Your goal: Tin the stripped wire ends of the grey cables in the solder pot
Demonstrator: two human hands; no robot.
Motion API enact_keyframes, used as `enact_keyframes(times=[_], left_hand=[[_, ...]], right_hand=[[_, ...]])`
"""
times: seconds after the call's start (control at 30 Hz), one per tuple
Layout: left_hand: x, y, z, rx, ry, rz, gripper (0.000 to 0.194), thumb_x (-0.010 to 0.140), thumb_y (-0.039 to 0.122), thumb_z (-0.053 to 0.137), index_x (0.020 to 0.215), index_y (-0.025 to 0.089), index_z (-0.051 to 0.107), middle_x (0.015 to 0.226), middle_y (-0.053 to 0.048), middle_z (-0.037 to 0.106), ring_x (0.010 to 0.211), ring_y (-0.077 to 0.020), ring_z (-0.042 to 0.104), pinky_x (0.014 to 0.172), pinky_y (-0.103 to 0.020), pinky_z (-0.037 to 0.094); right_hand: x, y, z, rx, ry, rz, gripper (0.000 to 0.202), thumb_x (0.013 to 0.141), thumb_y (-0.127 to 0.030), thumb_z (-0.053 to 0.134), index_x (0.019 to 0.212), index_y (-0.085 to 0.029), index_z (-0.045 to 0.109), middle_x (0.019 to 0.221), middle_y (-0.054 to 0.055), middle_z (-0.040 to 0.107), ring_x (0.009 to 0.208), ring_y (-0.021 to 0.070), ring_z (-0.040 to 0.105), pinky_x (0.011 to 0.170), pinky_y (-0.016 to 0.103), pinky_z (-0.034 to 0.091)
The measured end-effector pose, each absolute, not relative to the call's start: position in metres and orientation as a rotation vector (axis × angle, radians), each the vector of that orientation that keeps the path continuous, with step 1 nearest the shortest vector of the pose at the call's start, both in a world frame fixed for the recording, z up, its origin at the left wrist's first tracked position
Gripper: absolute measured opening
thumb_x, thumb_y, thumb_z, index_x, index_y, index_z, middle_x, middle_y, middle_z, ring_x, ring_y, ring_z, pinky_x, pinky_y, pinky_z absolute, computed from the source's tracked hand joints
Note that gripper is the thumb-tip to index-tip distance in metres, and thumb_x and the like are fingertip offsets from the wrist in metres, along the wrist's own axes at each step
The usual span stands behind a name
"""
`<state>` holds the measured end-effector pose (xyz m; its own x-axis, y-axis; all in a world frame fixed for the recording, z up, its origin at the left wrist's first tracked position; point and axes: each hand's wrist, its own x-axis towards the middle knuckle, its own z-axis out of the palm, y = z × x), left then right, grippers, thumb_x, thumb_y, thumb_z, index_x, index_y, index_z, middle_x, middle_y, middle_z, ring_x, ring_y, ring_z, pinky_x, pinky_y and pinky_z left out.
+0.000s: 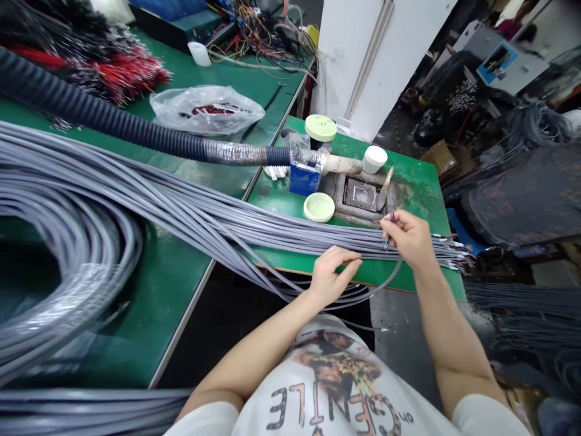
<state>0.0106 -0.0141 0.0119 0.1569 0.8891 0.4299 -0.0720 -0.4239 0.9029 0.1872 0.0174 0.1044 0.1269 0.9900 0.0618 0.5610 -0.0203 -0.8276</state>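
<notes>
Shirt (336, 381) nearest; left hand (333, 274) loose, thumb parted, seemingly empty; right hand (408, 237) pinches wires (386, 243). Their cable (393, 277) should be light, springy, best held just behind them.

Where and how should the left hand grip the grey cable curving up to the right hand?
Probably pinch the grey cable just below the right hand, coming from the left: its curve bows out from the bundle there, while the coloured wires look thin.
</notes>
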Motion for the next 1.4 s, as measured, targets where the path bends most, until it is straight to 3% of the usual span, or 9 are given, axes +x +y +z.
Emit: enact_keyframes(times=[0.17, 0.33, 0.57, 0.93, 1.07, 1.17, 1.3, 1.4], left_hand=[[0.004, -0.001, -0.003, 1.735, 0.860, 1.424, 0.011, 0.085, 0.023, 0.059, 0.089, 0.019, 0.069, 0.076, -0.005, 0.070, 0.072, -0.0162, 0.059, 0.071, -0.030, 0.046], [0.005, 0.000, -0.006, 1.795, 0.836, 1.359, 0.012, 0.087, 0.023, 0.056, 0.089, 0.019, 0.067, 0.077, -0.006, 0.069, 0.073, -0.0170, 0.060, 0.071, -0.031, 0.045], [0.006, 0.002, -0.005, 1.839, 0.811, 1.342, 0.014, 0.088, 0.024, 0.054, 0.091, 0.020, 0.067, 0.080, -0.007, 0.070, 0.074, -0.0174, 0.062, 0.072, -0.032, 0.046], [0.007, 0.003, -0.007, 1.876, 0.815, 1.354, 0.013, 0.086, 0.023, 0.054, 0.090, 0.020, 0.067, 0.077, -0.007, 0.070, 0.071, -0.0167, 0.061, 0.070, -0.030, 0.046], [0.007, 0.003, -0.009, 1.863, 0.825, 1.368, 0.014, 0.087, 0.023, 0.053, 0.090, 0.020, 0.067, 0.077, -0.007, 0.070, 0.071, -0.0167, 0.061, 0.070, -0.030, 0.046], [0.008, 0.002, -0.009, 1.844, 0.826, 1.373, 0.015, 0.087, 0.023, 0.053, 0.090, 0.020, 0.067, 0.078, -0.007, 0.070, 0.072, -0.0168, 0.061, 0.071, -0.031, 0.045], [0.010, 0.002, -0.010, 1.839, 0.826, 1.377, 0.016, 0.088, 0.022, 0.052, 0.090, 0.020, 0.067, 0.078, -0.006, 0.069, 0.072, -0.0166, 0.060, 0.071, -0.030, 0.045], [0.010, 0.002, -0.009, 1.814, 0.821, 1.382, 0.015, 0.087, 0.024, 0.053, 0.089, 0.019, 0.068, 0.077, -0.006, 0.068, 0.072, -0.0165, 0.059, 0.072, -0.031, 0.045]], right_hand=[[0.227, 0.095, 0.105, -1.899, -1.812, 0.519, 0.019, 0.075, -0.033, 0.058, 0.068, -0.015, 0.060, 0.051, -0.001, 0.055, 0.045, 0.0095, 0.045, 0.047, 0.023, 0.032], [0.233, 0.147, 0.083, -2.173, -2.165, 0.214, 0.017, 0.074, -0.028, 0.058, 0.073, -0.014, 0.066, 0.064, 0.004, 0.064, 0.061, 0.0139, 0.054, 0.057, 0.025, 0.034], [0.225, 0.167, 0.062, -2.248, -2.311, 0.150, 0.012, 0.072, -0.018, 0.057, 0.076, -0.016, 0.068, 0.080, 0.008, 0.070, 0.077, 0.0190, 0.061, 0.065, 0.025, 0.038], [0.221, 0.170, 0.056, -2.251, -2.308, 0.192, 0.010, 0.071, -0.014, 0.057, 0.071, -0.014, 0.067, 0.076, 0.011, 0.070, 0.079, 0.0240, 0.064, 0.068, 0.028, 0.042], [0.219, 0.169, 0.063, -2.234, -2.213, 0.272, 0.005, 0.069, -0.014, 0.060, 0.067, -0.014, 0.065, 0.070, 0.008, 0.068, 0.074, 0.0205, 0.064, 0.064, 0.026, 0.043], [0.218, 0.156, 0.080, -2.206, -2.116, 0.377, 0.010, 0.076, -0.022, 0.059, 0.073, -0.014, 0.064, 0.064, 0.006, 0.068, 0.060, 0.0156, 0.063, 0.055, 0.023, 0.044], [0.210, 0.111, 0.109, -1.873, -1.676, 0.969, 0.027, 0.080, -0.038, 0.063, 0.087, -0.012, 0.065, 0.072, 0.009, 0.071, 0.051, 0.0148, 0.064, 0.046, 0.024, 0.049], [0.194, 0.065, 0.121, -1.563, -1.348, 1.250, 0.038, 0.074, -0.042, 0.072, 0.099, -0.014, 0.065, 0.080, 0.010, 0.073, 0.061, 0.0183, 0.069, 0.059, 0.032, 0.057]])
